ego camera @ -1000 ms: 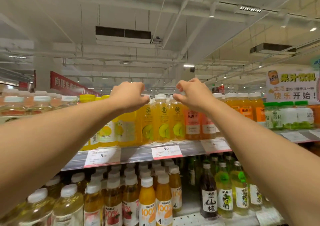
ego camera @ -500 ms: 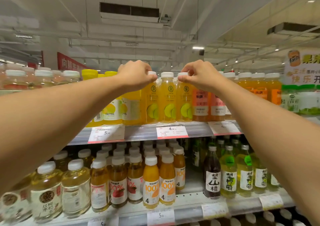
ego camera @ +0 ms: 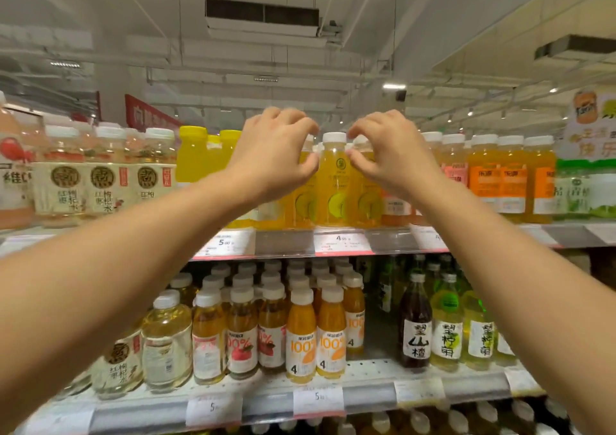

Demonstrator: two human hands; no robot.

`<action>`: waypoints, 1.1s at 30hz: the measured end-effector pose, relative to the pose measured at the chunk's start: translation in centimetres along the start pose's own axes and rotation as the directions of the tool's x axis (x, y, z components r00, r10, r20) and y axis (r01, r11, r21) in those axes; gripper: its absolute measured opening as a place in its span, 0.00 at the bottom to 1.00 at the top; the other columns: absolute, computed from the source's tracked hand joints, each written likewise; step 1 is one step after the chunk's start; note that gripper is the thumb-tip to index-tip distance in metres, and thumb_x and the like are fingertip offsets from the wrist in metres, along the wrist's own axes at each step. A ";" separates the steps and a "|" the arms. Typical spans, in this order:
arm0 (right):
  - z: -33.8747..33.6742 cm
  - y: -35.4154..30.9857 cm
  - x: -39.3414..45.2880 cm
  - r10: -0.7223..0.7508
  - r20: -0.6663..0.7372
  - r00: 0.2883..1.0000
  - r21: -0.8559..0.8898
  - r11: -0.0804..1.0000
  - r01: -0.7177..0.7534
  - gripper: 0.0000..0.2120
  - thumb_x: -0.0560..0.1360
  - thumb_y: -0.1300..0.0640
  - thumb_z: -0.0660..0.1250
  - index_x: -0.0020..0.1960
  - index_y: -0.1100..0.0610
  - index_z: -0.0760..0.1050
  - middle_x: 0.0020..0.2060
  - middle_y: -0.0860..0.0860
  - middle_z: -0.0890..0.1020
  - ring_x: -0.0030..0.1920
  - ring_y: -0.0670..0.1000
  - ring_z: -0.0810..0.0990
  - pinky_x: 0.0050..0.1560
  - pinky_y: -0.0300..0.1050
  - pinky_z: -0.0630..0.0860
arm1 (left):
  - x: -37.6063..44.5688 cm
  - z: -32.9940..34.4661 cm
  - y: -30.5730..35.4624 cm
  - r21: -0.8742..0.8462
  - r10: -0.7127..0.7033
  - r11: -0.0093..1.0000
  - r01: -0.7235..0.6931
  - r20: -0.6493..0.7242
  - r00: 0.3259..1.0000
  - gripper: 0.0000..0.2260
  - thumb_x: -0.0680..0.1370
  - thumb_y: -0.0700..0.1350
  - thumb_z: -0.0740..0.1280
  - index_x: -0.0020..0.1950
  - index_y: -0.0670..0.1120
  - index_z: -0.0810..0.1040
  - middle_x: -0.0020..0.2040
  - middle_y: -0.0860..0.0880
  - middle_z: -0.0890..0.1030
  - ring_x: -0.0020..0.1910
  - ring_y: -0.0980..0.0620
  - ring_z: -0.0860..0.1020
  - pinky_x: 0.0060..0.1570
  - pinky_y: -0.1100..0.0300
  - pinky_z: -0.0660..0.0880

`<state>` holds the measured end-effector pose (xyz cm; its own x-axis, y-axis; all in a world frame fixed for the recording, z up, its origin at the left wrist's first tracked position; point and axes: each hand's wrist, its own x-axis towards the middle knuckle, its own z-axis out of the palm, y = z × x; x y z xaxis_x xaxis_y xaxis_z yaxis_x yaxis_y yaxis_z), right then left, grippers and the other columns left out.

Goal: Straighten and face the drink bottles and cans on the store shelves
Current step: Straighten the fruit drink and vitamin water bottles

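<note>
A: Scanning L to R on the top shelf [ego camera: 286,239]: pale tea bottles [ego camera: 103,174] w/ white caps, then yellow-capped bottles [ego camera: 193,154], then the left hand [ego camera: 270,158].

B: Grip on that one?

A: Fingers curled, claw-like, thumb tip and fingertips apart. It sits in front of an orange-yellow bottle; can't tell if it's actually holding it.

B: And the middle?

A: One lime-label juice bottle [ego camera: 334,181] stands upright btwn both hands, white cap, label facing out, at the shelf's front edge above the 4.50 price tag [ego camera: 341,243].

B: Right side?

A: Right hand [ego camera: 393,154] mirrors the left, fingers hooked, thumb just beside the middle bottle's shoulder; contact unclear. Past it, orange-label bottles [ego camera: 500,181], then green-label ones [ego camera: 580,191].

B: Below?

A: Lower shelf [ego camera: 366,398]: 100% juice bottles [ego camera: 316,341], dark bottle [ego camera: 415,328] further R.
</note>
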<state>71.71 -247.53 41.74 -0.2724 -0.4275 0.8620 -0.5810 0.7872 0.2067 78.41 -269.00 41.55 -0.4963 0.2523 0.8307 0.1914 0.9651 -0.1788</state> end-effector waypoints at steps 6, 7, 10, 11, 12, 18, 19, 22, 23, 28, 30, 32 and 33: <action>-1.6 -3.9 -4.6 0.026 -0.032 0.999 0.099 0.995 -0.022 0.16 0.77 0.45 0.65 0.59 0.53 0.80 0.55 0.51 0.84 0.59 0.56 0.77 0.57 0.56 0.74 | -6.9 -1.8 1.0 -0.082 0.037 0.996 -0.041 -0.048 0.998 0.24 0.76 0.58 0.60 0.67 0.50 0.78 0.70 0.47 0.77 0.68 0.41 0.72 0.67 0.45 0.69; -1.8 -4.6 -5.6 0.027 -0.025 0.999 0.114 0.993 -0.024 0.16 0.78 0.44 0.65 0.59 0.52 0.80 0.55 0.50 0.84 0.58 0.55 0.77 0.56 0.54 0.74 | -8.3 -2.0 1.1 -0.085 0.051 0.995 -0.055 -0.040 0.998 0.24 0.76 0.59 0.60 0.68 0.50 0.78 0.70 0.47 0.76 0.69 0.42 0.72 0.67 0.45 0.69; -2.0 -7.2 -9.1 0.020 -0.003 1.000 0.229 0.973 -0.019 0.16 0.79 0.45 0.65 0.60 0.53 0.80 0.56 0.49 0.84 0.57 0.50 0.79 0.57 0.52 0.76 | -12.6 -3.0 1.6 -0.101 0.097 0.991 -0.091 0.048 0.994 0.23 0.78 0.58 0.60 0.69 0.50 0.77 0.72 0.47 0.75 0.70 0.42 0.71 0.67 0.43 0.69; -1.9 -8.2 -10.2 0.020 0.006 1.000 0.276 0.961 -0.021 0.16 0.79 0.45 0.65 0.60 0.53 0.80 0.56 0.49 0.84 0.56 0.49 0.79 0.56 0.51 0.77 | -14.0 -3.4 1.6 -0.115 0.106 0.989 -0.097 0.077 0.991 0.23 0.78 0.58 0.60 0.69 0.50 0.77 0.71 0.47 0.75 0.70 0.43 0.72 0.67 0.43 0.70; -1.8 -9.1 -11.3 0.021 0.020 1.000 0.309 0.951 -0.026 0.15 0.79 0.46 0.65 0.59 0.54 0.80 0.55 0.49 0.83 0.55 0.49 0.80 0.56 0.51 0.77 | -15.3 -3.8 1.5 -0.134 0.108 0.987 -0.093 0.105 0.989 0.22 0.79 0.58 0.61 0.69 0.50 0.77 0.71 0.47 0.76 0.69 0.43 0.72 0.67 0.44 0.70; -0.6 -14.4 -17.2 0.023 0.173 0.985 0.409 0.908 -0.093 0.15 0.79 0.46 0.67 0.61 0.53 0.80 0.55 0.48 0.83 0.55 0.49 0.80 0.57 0.53 0.78 | -23.1 -5.4 0.7 -0.214 0.021 0.976 0.031 0.236 0.971 0.22 0.80 0.59 0.61 0.71 0.52 0.75 0.69 0.53 0.77 0.69 0.50 0.73 0.66 0.44 0.73; -0.5 -15.3 -18.1 0.034 0.190 0.981 0.423 0.899 -0.114 0.15 0.79 0.46 0.68 0.61 0.52 0.80 0.55 0.47 0.83 0.55 0.47 0.80 0.57 0.51 0.79 | -24.4 -5.6 0.3 -0.217 0.016 0.975 0.043 0.262 0.965 0.22 0.80 0.60 0.61 0.71 0.53 0.75 0.69 0.53 0.77 0.68 0.50 0.74 0.65 0.44 0.73; -0.2 -18.2 -20.8 0.070 0.245 0.967 0.471 0.863 -0.182 0.14 0.79 0.46 0.68 0.61 0.51 0.80 0.54 0.44 0.83 0.53 0.44 0.81 0.55 0.46 0.79 | -28.4 -6.8 -1.3 -0.266 0.027 0.961 0.074 0.357 0.934 0.21 0.80 0.60 0.63 0.70 0.53 0.76 0.66 0.56 0.79 0.65 0.54 0.77 0.63 0.47 0.76; -0.1 -19.2 -21.6 0.079 0.268 0.960 0.490 0.847 -0.207 0.13 0.79 0.46 0.68 0.60 0.51 0.80 0.53 0.43 0.83 0.52 0.43 0.81 0.55 0.45 0.79 | -29.8 -7.3 -2.1 -0.289 0.020 0.952 0.101 0.386 0.922 0.21 0.80 0.60 0.63 0.70 0.53 0.77 0.65 0.57 0.80 0.64 0.57 0.78 0.63 0.50 0.77; 0.1 -25.0 -24.9 0.136 0.411 0.902 0.570 0.733 -0.370 0.11 0.78 0.49 0.70 0.58 0.51 0.81 0.48 0.40 0.84 0.48 0.39 0.82 0.51 0.32 0.76 | -36.8 -9.7 -5.4 -0.323 -0.079 0.907 0.272 0.503 0.860 0.18 0.80 0.61 0.64 0.68 0.57 0.79 0.61 0.62 0.81 0.60 0.65 0.78 0.56 0.64 0.75; 0.1 -27.5 -25.9 0.148 0.454 0.879 0.579 0.700 -0.417 0.10 0.78 0.50 0.71 0.57 0.51 0.82 0.47 0.40 0.85 0.47 0.38 0.83 0.49 0.32 0.77 | -39.6 -10.4 -6.6 -0.325 -0.086 0.898 0.297 0.533 0.842 0.19 0.80 0.63 0.63 0.68 0.57 0.79 0.61 0.63 0.81 0.60 0.65 0.78 0.58 0.63 0.75; 0.2 -30.1 -26.9 0.164 0.471 0.867 0.569 0.694 -0.441 0.09 0.77 0.50 0.71 0.56 0.50 0.82 0.46 0.40 0.85 0.46 0.38 0.83 0.51 0.39 0.79 | -42.3 -11.2 -7.9 -0.318 -0.093 0.895 0.314 0.555 0.827 0.20 0.79 0.63 0.62 0.67 0.57 0.79 0.61 0.63 0.81 0.59 0.65 0.78 0.58 0.65 0.75; 0.2 -31.4 -27.4 0.177 0.481 0.859 0.560 0.691 -0.457 0.09 0.77 0.50 0.71 0.56 0.50 0.82 0.45 0.40 0.85 0.46 0.39 0.84 0.51 0.43 0.80 | -43.7 -11.6 -8.5 -0.321 -0.094 0.890 0.324 0.566 0.819 0.21 0.78 0.63 0.62 0.66 0.56 0.79 0.60 0.63 0.82 0.58 0.65 0.78 0.57 0.64 0.75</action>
<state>97.26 -260.60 11.51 -0.7059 -0.4413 0.5541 -0.7068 0.4905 -0.5097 108.30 -289.00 12.93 -0.9036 0.1560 0.3989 0.2816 0.9181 0.2790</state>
